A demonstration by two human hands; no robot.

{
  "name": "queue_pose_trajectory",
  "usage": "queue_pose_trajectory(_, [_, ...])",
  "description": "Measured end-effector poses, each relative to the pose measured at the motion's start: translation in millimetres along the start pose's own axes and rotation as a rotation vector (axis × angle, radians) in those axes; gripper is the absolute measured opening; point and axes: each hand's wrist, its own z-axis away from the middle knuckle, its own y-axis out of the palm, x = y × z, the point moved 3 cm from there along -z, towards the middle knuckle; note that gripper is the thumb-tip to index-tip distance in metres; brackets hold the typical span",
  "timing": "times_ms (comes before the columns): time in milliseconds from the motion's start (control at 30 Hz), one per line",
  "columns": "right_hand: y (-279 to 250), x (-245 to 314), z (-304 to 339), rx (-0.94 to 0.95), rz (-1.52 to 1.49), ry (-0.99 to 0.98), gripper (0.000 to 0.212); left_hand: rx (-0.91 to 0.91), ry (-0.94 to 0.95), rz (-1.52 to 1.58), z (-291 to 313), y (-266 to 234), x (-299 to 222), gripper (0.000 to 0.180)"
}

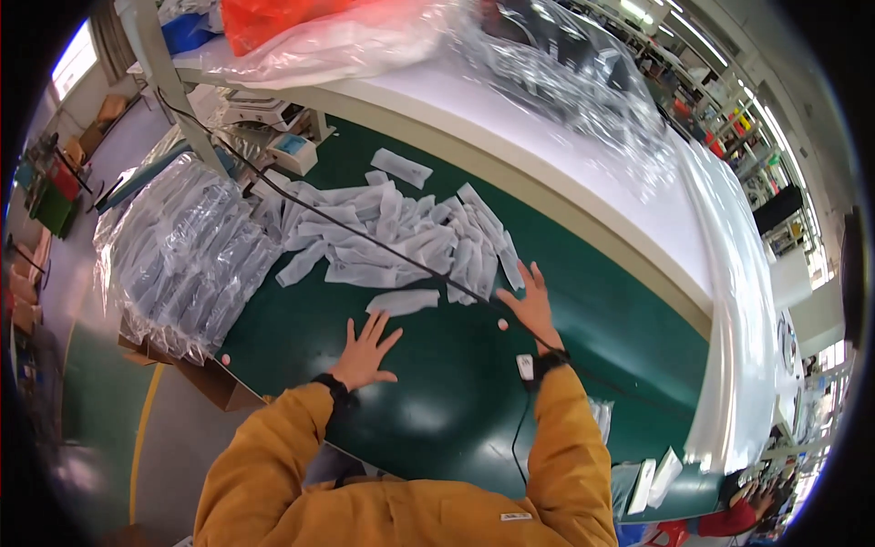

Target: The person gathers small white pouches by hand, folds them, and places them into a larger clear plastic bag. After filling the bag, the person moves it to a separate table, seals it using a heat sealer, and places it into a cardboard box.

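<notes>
My left hand [364, 354] is over the green tabletop with its fingers spread, its fingertips close to a single frosted pouch [402, 302]. Nothing is in it. Farther right, my right hand [531, 308] is also spread and holds nothing. Its fingertips are near the right end of a loose pile of whitish, narrow pouches [392, 232]; what is inside them is too blurred to tell. Another pouch [401, 169] lies apart behind the pile. A dark cable [365, 235] crosses in front of the pile toward my right wrist.
Left of the pile is a stack of clear plastic bags [182, 246] full of similar pouches, over a cardboard box [214, 383]. A white shelf [547, 137] carrying plastic sheeting [565, 64] overhangs the green table [437, 374]. A small white box [292, 153] stands at the back left.
</notes>
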Motion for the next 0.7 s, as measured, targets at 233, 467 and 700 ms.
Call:
queue_pose_trajectory(233, [73, 5, -121, 0.279, -0.072, 0.285, 0.080, -0.061, 0.024, 0.076, 7, 19, 4, 0.097])
queue_pose_trajectory(467, [110, 20, -94, 0.201, 0.209, 0.184, 0.069, -0.090, 0.021, 0.164, 2, 1, 9, 0.091])
queue_pose_trajectory(700, [123, 75, -9, 0.128, 0.116, 0.098, 0.069, -0.412, 0.089, 0.132, -30, -31, 19, 0.076])
